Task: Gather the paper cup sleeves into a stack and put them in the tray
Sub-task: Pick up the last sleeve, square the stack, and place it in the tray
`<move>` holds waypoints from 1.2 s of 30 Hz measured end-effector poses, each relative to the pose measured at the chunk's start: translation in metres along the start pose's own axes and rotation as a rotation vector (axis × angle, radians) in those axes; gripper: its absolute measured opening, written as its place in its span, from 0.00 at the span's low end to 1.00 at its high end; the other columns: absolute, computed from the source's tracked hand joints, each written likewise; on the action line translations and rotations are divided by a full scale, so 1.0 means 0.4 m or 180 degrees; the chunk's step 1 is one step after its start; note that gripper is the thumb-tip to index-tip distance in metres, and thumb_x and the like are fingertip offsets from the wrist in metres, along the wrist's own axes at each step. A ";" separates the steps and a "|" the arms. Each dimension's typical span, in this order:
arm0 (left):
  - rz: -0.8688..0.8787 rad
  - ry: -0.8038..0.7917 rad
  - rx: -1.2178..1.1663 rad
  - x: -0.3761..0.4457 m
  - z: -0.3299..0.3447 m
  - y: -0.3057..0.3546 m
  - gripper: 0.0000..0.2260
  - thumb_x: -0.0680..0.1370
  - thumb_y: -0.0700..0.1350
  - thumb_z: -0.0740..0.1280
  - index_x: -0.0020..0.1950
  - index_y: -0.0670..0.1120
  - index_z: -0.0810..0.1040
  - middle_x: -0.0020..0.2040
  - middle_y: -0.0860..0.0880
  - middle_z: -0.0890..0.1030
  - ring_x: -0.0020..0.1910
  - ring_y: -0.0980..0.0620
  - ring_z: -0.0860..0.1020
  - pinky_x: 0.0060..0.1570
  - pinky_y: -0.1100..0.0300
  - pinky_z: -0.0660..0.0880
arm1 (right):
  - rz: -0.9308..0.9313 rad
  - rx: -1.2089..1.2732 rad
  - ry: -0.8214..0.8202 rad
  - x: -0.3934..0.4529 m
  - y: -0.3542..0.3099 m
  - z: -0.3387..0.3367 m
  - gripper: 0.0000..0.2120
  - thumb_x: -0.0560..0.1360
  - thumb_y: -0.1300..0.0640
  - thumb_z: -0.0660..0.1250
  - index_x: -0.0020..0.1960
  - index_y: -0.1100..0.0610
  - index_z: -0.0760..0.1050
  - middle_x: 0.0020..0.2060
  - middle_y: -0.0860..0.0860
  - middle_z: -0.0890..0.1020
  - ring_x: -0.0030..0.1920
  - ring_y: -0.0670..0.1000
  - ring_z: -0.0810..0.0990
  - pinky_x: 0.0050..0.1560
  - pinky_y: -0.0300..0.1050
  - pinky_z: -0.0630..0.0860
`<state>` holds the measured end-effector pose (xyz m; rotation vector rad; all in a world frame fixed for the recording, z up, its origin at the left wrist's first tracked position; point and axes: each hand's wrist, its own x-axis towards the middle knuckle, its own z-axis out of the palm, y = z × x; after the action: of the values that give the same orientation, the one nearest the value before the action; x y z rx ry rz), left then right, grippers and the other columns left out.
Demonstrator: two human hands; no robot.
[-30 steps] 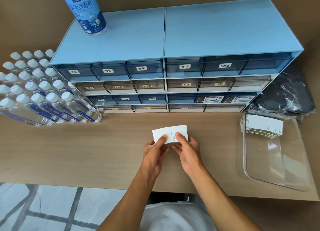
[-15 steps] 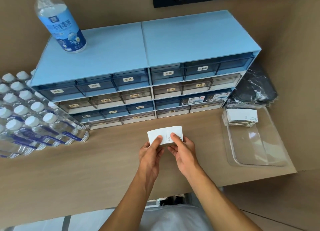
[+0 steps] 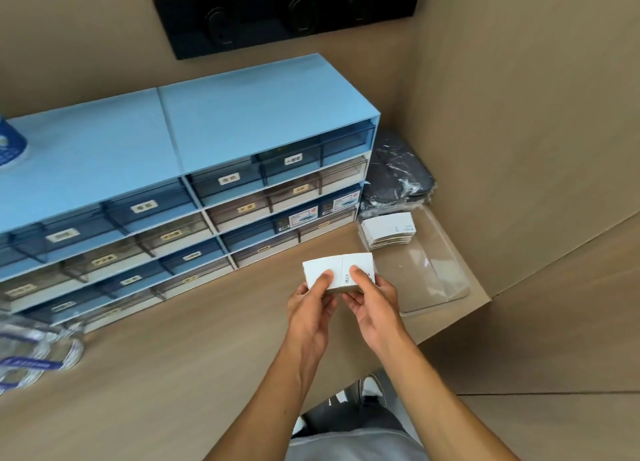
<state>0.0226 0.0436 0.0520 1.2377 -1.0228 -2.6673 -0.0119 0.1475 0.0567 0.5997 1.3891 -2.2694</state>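
Both hands hold a small stack of white paper cup sleeves (image 3: 337,268) above the wooden desk, just left of the tray. My left hand (image 3: 310,308) pinches the stack's left half with the thumb on top. On the right half rests the thumb of my right hand (image 3: 372,304), its fingers underneath. The clear plastic tray (image 3: 440,273) lies at the desk's right end. A second stack of white sleeves (image 3: 388,230) sits in the tray's far left corner.
A blue drawer cabinet (image 3: 194,169) with labelled drawers stands along the back. A dark plastic-wrapped bundle (image 3: 398,176) lies behind the tray. Wrapped water bottles (image 3: 34,353) sit at the left edge. A brown wall (image 3: 519,114) closes the right side.
The camera has swung left and tilted up, so everything shifts right in view. The held stack has moved closer to the tray. Both hands keep their grip.
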 end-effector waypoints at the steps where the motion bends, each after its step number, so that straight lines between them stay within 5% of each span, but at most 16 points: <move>1: -0.0016 0.0000 -0.0006 0.004 0.020 -0.009 0.18 0.74 0.40 0.74 0.62 0.38 0.78 0.45 0.43 0.87 0.40 0.50 0.84 0.38 0.60 0.79 | -0.0006 0.0026 0.0032 0.006 -0.014 -0.014 0.12 0.74 0.59 0.72 0.57 0.59 0.79 0.49 0.57 0.87 0.47 0.52 0.86 0.46 0.45 0.78; 12: -0.0186 0.0203 -0.0193 0.047 0.302 -0.152 0.20 0.75 0.37 0.72 0.66 0.34 0.75 0.53 0.37 0.83 0.41 0.47 0.82 0.35 0.61 0.79 | 0.0148 0.0363 0.0186 0.146 -0.196 -0.202 0.12 0.74 0.61 0.72 0.57 0.59 0.80 0.50 0.57 0.87 0.49 0.54 0.85 0.47 0.47 0.79; 16: -0.0171 0.0265 -0.0392 0.064 0.384 -0.175 0.18 0.76 0.33 0.69 0.65 0.30 0.75 0.46 0.37 0.85 0.35 0.47 0.84 0.30 0.62 0.80 | 0.0348 0.0582 0.0248 0.203 -0.232 -0.239 0.12 0.73 0.61 0.73 0.56 0.60 0.81 0.50 0.58 0.87 0.44 0.54 0.86 0.45 0.46 0.79; 27: -0.0455 0.0747 -0.0764 0.149 0.466 -0.247 0.17 0.78 0.36 0.68 0.66 0.33 0.76 0.62 0.34 0.81 0.34 0.46 0.80 0.24 0.63 0.76 | 0.0967 0.0703 0.0456 0.293 -0.251 -0.282 0.16 0.74 0.58 0.73 0.57 0.66 0.78 0.44 0.60 0.82 0.38 0.54 0.78 0.41 0.46 0.74; 30: -0.0543 0.0949 -0.0897 0.173 0.469 -0.265 0.16 0.78 0.37 0.69 0.64 0.33 0.77 0.52 0.37 0.83 0.32 0.46 0.80 0.27 0.59 0.79 | 0.1202 0.0621 0.0470 0.313 -0.248 -0.280 0.13 0.75 0.58 0.71 0.54 0.66 0.76 0.38 0.59 0.77 0.33 0.52 0.73 0.37 0.45 0.71; 33: -0.0570 0.1264 -0.1038 0.198 0.467 -0.280 0.11 0.77 0.37 0.70 0.58 0.38 0.77 0.33 0.42 0.79 0.18 0.50 0.76 0.19 0.64 0.73 | 0.1433 0.0445 0.0469 0.332 -0.238 -0.276 0.12 0.76 0.56 0.70 0.48 0.65 0.75 0.35 0.58 0.73 0.31 0.51 0.69 0.35 0.44 0.69; 36: -0.0560 0.1397 -0.1052 0.216 0.464 -0.288 0.10 0.77 0.38 0.71 0.56 0.38 0.77 0.36 0.41 0.79 0.16 0.51 0.75 0.18 0.64 0.73 | 0.1579 0.0429 0.0504 0.349 -0.231 -0.277 0.14 0.77 0.54 0.69 0.51 0.66 0.76 0.37 0.59 0.76 0.33 0.52 0.72 0.37 0.44 0.71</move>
<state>-0.1371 0.2115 0.0145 1.7777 -0.4131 -2.3700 -0.1614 0.2692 0.0006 1.0569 1.0118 -1.9505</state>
